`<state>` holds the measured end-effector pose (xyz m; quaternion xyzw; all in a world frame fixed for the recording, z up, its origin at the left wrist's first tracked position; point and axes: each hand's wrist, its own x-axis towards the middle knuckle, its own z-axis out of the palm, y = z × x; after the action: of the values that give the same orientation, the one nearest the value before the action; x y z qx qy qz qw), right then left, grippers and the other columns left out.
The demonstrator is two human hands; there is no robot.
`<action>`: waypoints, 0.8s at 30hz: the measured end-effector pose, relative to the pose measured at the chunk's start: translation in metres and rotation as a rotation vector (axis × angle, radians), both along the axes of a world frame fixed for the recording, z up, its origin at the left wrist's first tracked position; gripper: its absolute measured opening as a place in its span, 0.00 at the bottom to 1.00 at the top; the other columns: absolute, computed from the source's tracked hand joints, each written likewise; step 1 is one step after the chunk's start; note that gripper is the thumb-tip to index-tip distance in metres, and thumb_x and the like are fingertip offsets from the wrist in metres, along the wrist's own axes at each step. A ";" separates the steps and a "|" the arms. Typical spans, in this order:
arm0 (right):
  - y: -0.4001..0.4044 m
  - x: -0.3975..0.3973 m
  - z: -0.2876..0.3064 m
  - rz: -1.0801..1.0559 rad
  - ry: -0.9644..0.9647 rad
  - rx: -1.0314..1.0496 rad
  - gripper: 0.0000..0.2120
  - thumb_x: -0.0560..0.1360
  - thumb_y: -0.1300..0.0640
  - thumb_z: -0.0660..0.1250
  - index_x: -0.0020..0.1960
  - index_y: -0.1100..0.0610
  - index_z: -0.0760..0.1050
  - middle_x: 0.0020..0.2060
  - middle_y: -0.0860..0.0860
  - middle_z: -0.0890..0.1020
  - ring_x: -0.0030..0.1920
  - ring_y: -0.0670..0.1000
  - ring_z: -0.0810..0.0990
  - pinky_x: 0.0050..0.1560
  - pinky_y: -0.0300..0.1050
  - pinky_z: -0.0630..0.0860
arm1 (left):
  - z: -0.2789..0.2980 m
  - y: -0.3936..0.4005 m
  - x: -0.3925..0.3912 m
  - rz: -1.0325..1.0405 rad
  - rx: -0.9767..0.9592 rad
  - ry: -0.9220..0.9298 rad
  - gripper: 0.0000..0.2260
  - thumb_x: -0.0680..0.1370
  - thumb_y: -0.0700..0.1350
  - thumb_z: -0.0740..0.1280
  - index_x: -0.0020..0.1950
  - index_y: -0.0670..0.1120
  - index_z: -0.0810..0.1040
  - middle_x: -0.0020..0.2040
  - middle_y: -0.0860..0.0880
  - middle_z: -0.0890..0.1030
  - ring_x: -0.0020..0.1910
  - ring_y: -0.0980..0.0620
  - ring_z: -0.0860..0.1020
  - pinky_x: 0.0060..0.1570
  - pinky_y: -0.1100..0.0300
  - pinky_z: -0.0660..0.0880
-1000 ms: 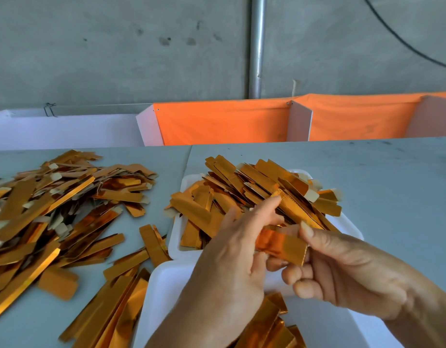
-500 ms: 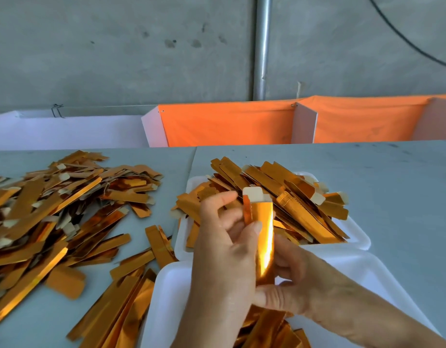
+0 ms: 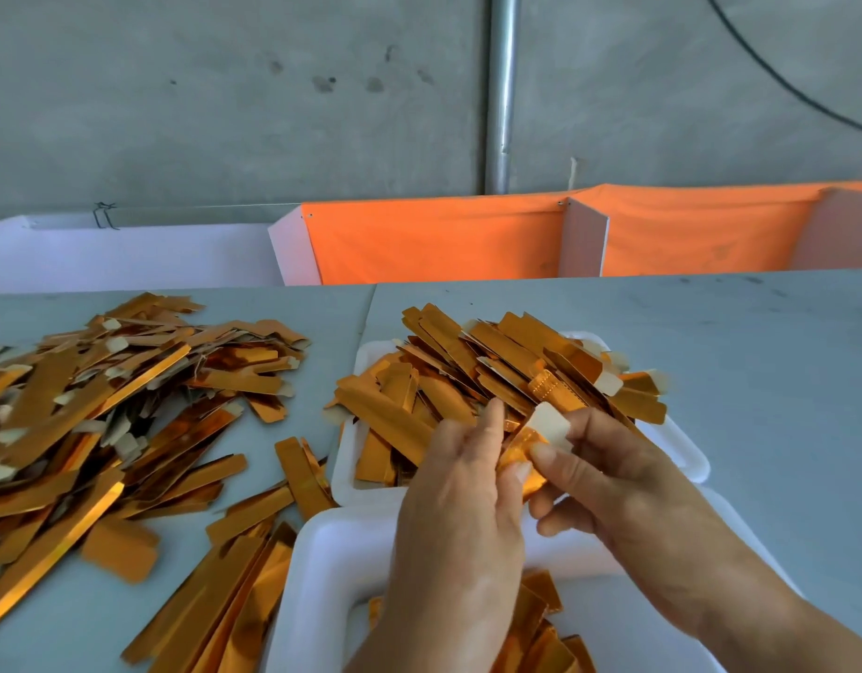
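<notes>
My head camera looks down at my two hands. My left hand (image 3: 460,483) and my right hand (image 3: 618,478) both hold one gold strip (image 3: 516,461). It is up in the air, just over the near rim of the far white tray (image 3: 689,459). My right thumb and fingers pinch the end with the cream tab (image 3: 548,426). My left fingers curl on the other side of the strip, but I cannot see their tips.

I think I am bending this strip into shape. To do it well, I should pinch close to the fold line and press softly, so the shiny side does not get a bad crease. I should not cover the tab with my thumb.

The far tray is heaped with more gold strips (image 3: 492,361), and some poke over its rim. A bump could knock them out. The near white tray (image 3: 322,575) sits right under my wrists, with a few gold pieces (image 3: 541,619) in it, so I think straight down is the easy way to drop this one. On my left is a big loose pile (image 3: 103,405), and strips lie close beside both trays. The gray table (image 3: 759,371) on my right is bare, so there is room for my elbow there.
</notes>
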<state>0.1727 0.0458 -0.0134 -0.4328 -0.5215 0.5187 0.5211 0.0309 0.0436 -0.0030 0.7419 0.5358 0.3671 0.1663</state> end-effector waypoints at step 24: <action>-0.002 -0.006 0.008 -0.372 -0.586 0.268 0.15 0.65 0.55 0.75 0.43 0.43 0.72 0.51 0.40 0.72 0.47 0.39 0.77 0.43 0.38 0.78 | 0.000 0.001 0.000 -0.005 -0.011 0.214 0.25 0.82 0.47 0.56 0.77 0.57 0.51 0.65 0.58 0.68 0.62 0.59 0.68 0.55 0.69 0.69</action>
<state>0.1663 0.0442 -0.0051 -0.5782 -0.6243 0.1966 0.4872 0.0313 0.0441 -0.0030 0.7773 0.5507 0.2824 0.1130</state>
